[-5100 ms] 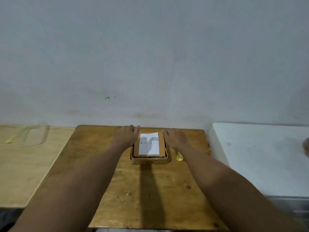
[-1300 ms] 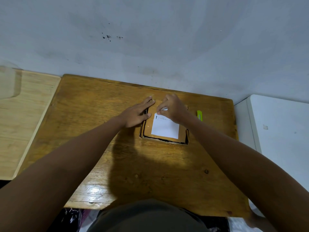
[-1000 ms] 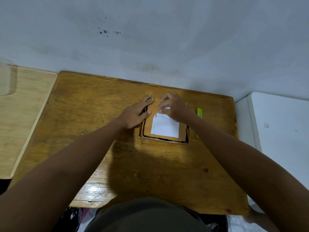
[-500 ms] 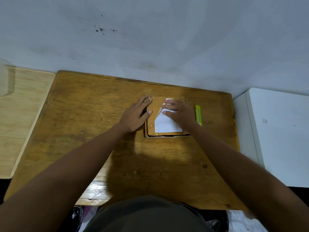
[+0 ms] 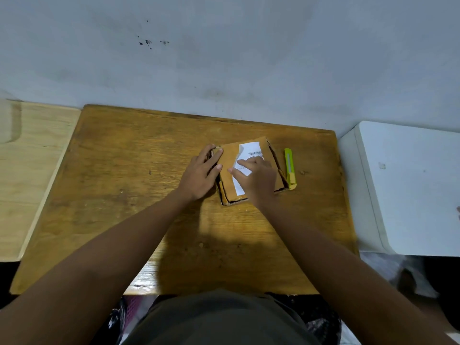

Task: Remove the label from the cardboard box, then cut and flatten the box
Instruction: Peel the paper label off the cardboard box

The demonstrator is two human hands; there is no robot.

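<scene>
The grey wall [image 5: 249, 58] fills the top of my view, and below it the brown wooden table [image 5: 124, 195] spreads out in front of me, with a paler wooden surface [image 5: 32, 170] at its left and a white unit [image 5: 410, 183] at its right. Near the table's far edge sits the cardboard box [image 5: 227, 165], turned a little askew. My left hand [image 5: 199, 174] rests against the box's left side, fingers fairly straight over its corner. My right hand [image 5: 258, 178] lies on top, fingertips pinching the white label [image 5: 250, 151], whose left edge is lifted and folded. Just right of the box lies a yellow-green utility knife [image 5: 289, 168].
</scene>
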